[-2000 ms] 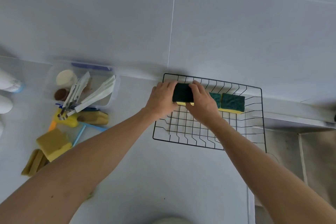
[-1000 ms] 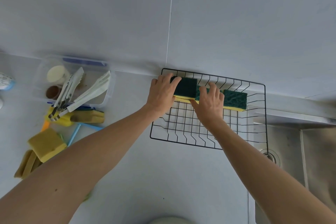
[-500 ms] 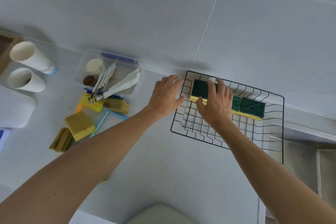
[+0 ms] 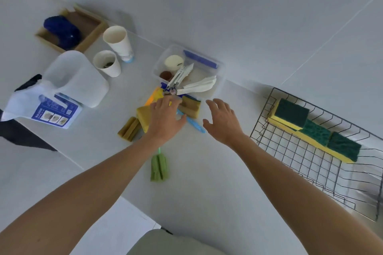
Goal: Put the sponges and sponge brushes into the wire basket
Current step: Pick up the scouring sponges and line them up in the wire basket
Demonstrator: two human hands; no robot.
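The black wire basket (image 4: 290,163) stands at the right with three green-and-yellow sponges (image 4: 315,132) lined along its far side. My left hand (image 4: 163,120) hovers with spread fingers over a pile of sponges: a yellow sponge (image 4: 143,117), a brownish sponge (image 4: 189,105) and olive sponge strips (image 4: 128,128). A blue brush handle (image 4: 194,125) lies between my hands. My right hand (image 4: 222,122) is open just right of the pile, holding nothing. A green sponge brush (image 4: 158,167) lies nearer to me on the counter.
A clear plastic box (image 4: 219,70) with white tongs and small lids sits behind the pile. Two paper cups (image 4: 118,43), a white jug (image 4: 78,80) and a wooden tray (image 4: 91,35) with a blue object stand at the left. The sink lies under the basket's right end.
Both hands left the basket and the sponges in it and moved left to the pile of sponges. The view swung left, showing the cups, jug and wooden tray.
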